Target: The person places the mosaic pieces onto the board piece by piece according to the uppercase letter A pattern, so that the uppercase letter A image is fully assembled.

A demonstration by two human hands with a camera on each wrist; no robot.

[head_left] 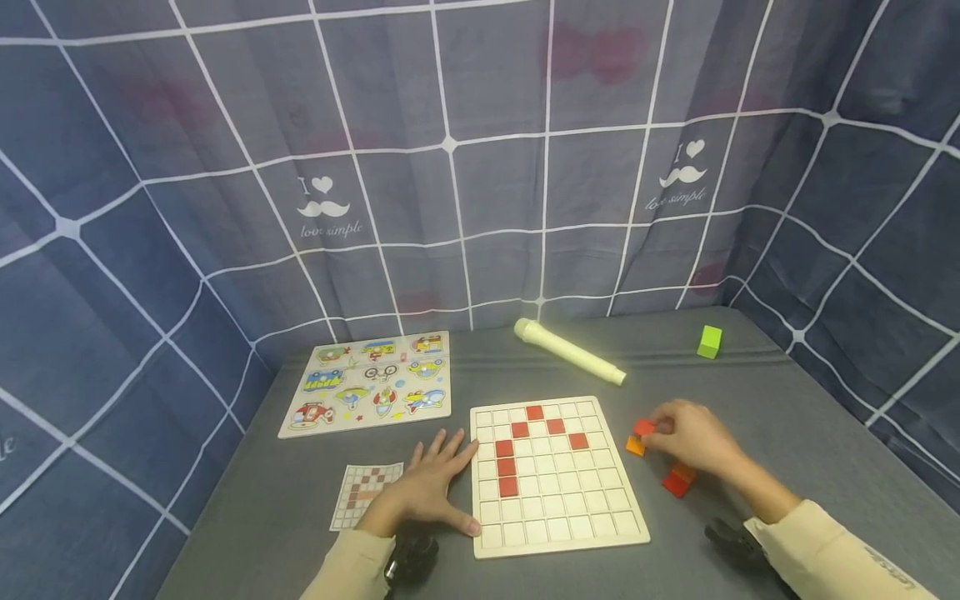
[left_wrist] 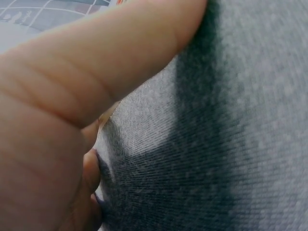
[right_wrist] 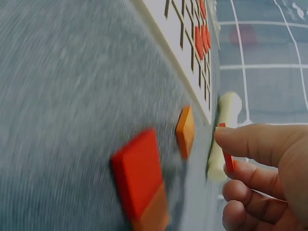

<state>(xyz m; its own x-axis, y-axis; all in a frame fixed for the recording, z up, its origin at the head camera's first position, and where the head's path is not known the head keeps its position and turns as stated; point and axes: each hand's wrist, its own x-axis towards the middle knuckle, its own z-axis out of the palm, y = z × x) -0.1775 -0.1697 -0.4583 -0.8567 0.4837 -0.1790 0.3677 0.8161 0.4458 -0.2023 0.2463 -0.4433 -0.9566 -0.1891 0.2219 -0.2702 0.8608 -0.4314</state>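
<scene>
On grey table [head_left: 247,533] — board [head_left: 558,500] lying in middle, seven red tiles [head_left: 507,467] filling cells of its grid. Left hand [head_left: 431,483] resting with fingers spread at board's left edge, card [head_left: 360,493] lying beside it. Right of board, right hand [head_left: 697,437] pinching red piece [head_left: 643,427] between thumb and fingertip, orange piece [head_left: 635,447] lying near. Red-and-orange pair [head_left: 678,481] lying nearer wrist. Behind board — stick [head_left: 577,355] lying slantwise; puzzle [head_left: 352,422] sitting left, green block [head_left: 709,342] far right.

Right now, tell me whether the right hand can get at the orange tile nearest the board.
Probably yes: the orange tile lies uncovered on the grey surface, close to the right hand. The likely snag is its grip, already pinching a red tile, which may need setting down first.
</scene>
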